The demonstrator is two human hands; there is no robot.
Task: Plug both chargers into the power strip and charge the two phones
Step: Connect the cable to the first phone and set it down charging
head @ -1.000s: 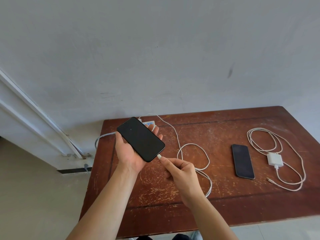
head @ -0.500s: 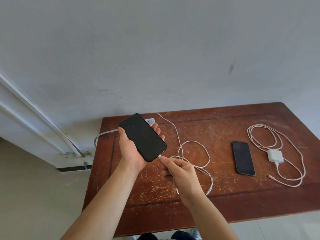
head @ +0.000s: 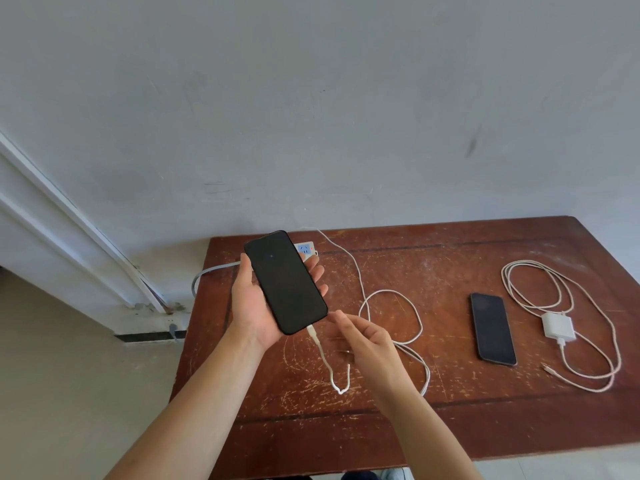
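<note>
You face a pale grey plaster wall (head: pixel 311 98), scuffed in places, with a dark smear (head: pixel 471 146) at upper right. Against it stands a reddish-brown wooden worktop (head: pixel 450 420), its varnish scratched and worn pale in patches. To your left, a white door frame (head: pixel 69 216) runs diagonally down to the floor, chipped at its base. The floor (head: pixel 69 393) there is plain beige. Soft, even daylight fills the room, with no hard shadows.
</note>
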